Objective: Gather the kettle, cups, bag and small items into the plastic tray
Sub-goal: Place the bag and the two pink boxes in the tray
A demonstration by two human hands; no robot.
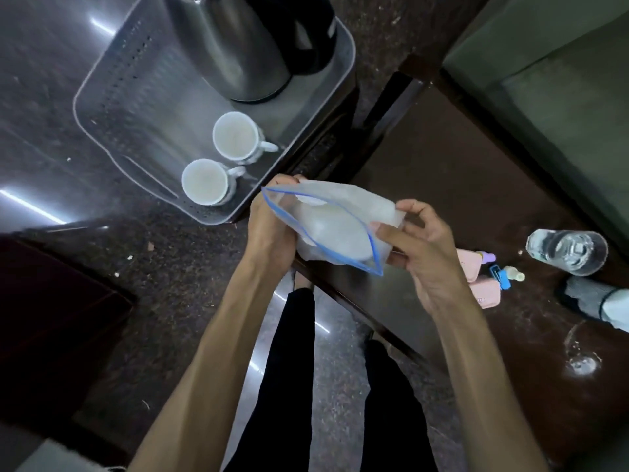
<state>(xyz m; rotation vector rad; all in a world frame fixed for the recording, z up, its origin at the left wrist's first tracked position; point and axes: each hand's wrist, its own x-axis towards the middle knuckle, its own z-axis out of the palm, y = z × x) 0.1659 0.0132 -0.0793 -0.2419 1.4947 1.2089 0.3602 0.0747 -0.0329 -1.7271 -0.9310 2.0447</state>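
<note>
a dark brown tabletop fills the right of the scene, its surface dusty and marked with pale specks. on it at the right stands a clear drinking glass with water in it. near it, closer in, a stemmed wine glass stands at the right edge. between the two glasses lies a folded grey and white cloth. beyond the tabletop, at the far right, is a green upholstered seat. the floor on the left is dark speckled stone with bright streaks of reflected light. black trousers show at the near middle.
</note>
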